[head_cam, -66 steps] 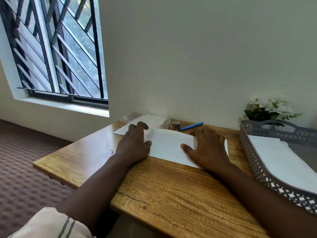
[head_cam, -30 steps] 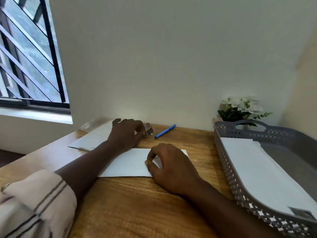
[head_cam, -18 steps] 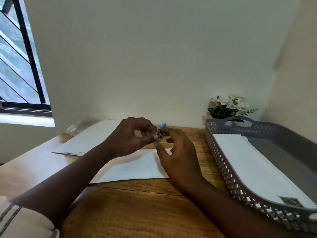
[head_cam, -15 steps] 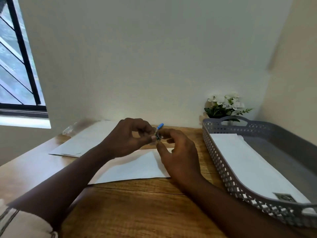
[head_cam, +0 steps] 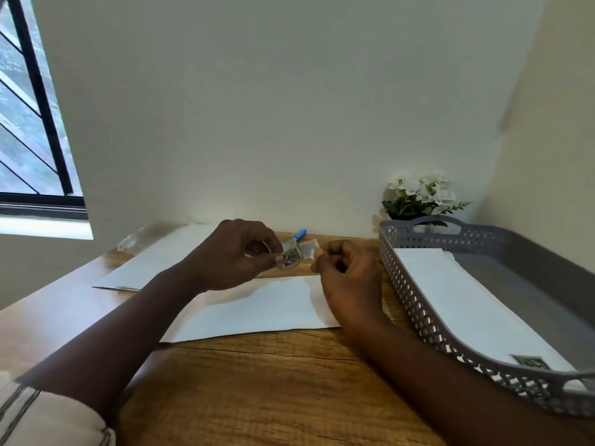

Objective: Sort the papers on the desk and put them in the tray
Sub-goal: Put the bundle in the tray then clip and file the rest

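A white sheet [head_cam: 257, 310] lies flat on the wooden desk [head_cam: 257, 397] in front of me. Another white paper [head_cam: 167, 255] lies behind it at the left. Above the sheet, my left hand [head_cam: 238, 255] pinches a small sticker roll [head_cam: 291, 259] with a printed label. My right hand [head_cam: 351, 278] pinches the pale strip [head_cam: 307, 249] coming off that roll. The grey perforated tray [head_cam: 418, 304] stands at the right. It holds a white paper [head_cam: 467, 300] with a small printed sticker [head_cam: 529, 362] at its near corner.
A blue pen [head_cam: 300, 235] lies by the wall behind my hands. White flowers [head_cam: 421, 194] stand behind the tray's far handle. A clear plastic wrapper [head_cam: 132, 241] sits at the desk's back left. A barred window [head_cam: 29, 123] is at the left.
My hands left the sheet. The left hand picked the sticker roll up from the back of the desk, and the right hand has drawn a strip out of it. My view swung right.
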`<state>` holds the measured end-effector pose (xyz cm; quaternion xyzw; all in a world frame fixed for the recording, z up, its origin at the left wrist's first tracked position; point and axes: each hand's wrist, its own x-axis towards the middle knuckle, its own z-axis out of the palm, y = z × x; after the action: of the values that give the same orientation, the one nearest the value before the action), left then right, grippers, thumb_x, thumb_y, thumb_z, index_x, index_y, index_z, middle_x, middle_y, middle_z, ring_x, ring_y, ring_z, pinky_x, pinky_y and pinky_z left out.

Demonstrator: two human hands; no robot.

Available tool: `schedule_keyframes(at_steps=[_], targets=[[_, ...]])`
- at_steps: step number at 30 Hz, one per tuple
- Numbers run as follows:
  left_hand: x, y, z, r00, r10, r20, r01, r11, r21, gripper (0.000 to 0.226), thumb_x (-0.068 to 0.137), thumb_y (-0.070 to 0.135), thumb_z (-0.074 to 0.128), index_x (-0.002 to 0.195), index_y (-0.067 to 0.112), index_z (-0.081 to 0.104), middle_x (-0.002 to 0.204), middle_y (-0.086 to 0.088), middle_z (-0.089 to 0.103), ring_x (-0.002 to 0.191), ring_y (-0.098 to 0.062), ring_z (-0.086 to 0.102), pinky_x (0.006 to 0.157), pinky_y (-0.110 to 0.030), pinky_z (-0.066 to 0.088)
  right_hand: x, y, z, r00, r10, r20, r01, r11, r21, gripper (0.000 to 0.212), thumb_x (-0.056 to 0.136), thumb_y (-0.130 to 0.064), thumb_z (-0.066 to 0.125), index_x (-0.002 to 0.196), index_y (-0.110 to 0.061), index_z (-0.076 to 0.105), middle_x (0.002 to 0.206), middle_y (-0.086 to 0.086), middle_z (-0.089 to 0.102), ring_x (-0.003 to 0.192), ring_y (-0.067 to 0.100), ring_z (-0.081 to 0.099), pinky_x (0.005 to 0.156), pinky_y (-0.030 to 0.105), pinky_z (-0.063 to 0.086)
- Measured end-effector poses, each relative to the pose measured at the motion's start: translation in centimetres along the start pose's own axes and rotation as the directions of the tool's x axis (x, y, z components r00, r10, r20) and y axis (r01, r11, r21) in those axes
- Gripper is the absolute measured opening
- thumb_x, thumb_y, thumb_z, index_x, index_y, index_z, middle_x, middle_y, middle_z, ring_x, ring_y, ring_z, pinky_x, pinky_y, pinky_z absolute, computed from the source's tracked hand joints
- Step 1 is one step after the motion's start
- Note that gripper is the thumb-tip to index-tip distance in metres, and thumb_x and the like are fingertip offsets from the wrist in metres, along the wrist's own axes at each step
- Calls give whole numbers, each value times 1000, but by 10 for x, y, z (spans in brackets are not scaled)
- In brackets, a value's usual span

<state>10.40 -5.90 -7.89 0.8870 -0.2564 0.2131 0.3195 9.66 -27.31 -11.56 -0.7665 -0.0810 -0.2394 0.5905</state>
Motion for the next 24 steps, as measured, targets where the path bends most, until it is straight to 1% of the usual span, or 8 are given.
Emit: schedule_keyframes(at_steps=[5,8,12,15,17,20,22,24], targets=[[-2,0,-2,999,45,-29,-43,997,68,17,79,37,72,77,20,72,80,4,73,78,-19,72,76,-45,60,4,1,0,994,91,-66,-81,986,144,10,98,-21,64,90,-27,67,76,-9,76,79,5,71,83,37,60],[-3,-5,-2,998,20,-66,-11,990,138,23,77,47,67,76,23,71,78,7,70,75,-16,69,72,-44,59,6,1,-1,985,160,-65,-144,970,196,8,97,-20,65,92,-25,69,78,-5,76,81,10,71,84,40,60],[0,-19,6,1000,-25,-18,30,924,381,8,85,38,73,91,33,71,94,13,65,78,-6,62,68,-28,49,4,0,-1,984,177,18,-177,966,187,3,93,-26,71,94,-27,74,90,-6,74,91,14,69,85,42,61],[0,-23,10,998,-65,-5,60,888,456,27,88,42,73,113,33,69,112,14,61,77,-3,57,66,-18,39,4,-1,0,983,179,39,-183,968,170,4,92,-26,73,97,-27,74,92,-7,75,93,12,69,86,40,60],[-1,-11,9,997,8,-77,25,910,415,33,88,43,70,118,31,67,113,14,60,75,-4,59,65,-21,41,4,-1,-1,983,179,48,-185,966,183,5,93,-24,72,98,-25,74,91,-6,76,91,11,71,79,34,59],[-3,16,8,958,243,-156,-170,911,376,34,84,44,70,113,26,64,107,10,60,76,-8,61,63,-23,47,4,-4,-2,979,198,56,-205,952,225,6,94,-21,69,95,-19,75,83,-3,76,81,9,70,71,28,54],[-2,27,12,926,365,-101,-282,843,458,38,85,43,74,115,23,64,112,5,62,84,-10,60,63,-21,48,5,-6,-2,972,229,47,-233,945,231,13,95,-20,67,85,-16,74,76,0,72,77,14,65,73,34,54],[-2,28,21,910,412,-39,-335,788,516,39,87,40,77,119,21,66,118,1,63,94,-14,60,67,-26,54,5,-7,-3,967,250,50,-255,938,235,21,94,-18,65,74,-16,71,68,1,65,72,17,58,71,37,50]])
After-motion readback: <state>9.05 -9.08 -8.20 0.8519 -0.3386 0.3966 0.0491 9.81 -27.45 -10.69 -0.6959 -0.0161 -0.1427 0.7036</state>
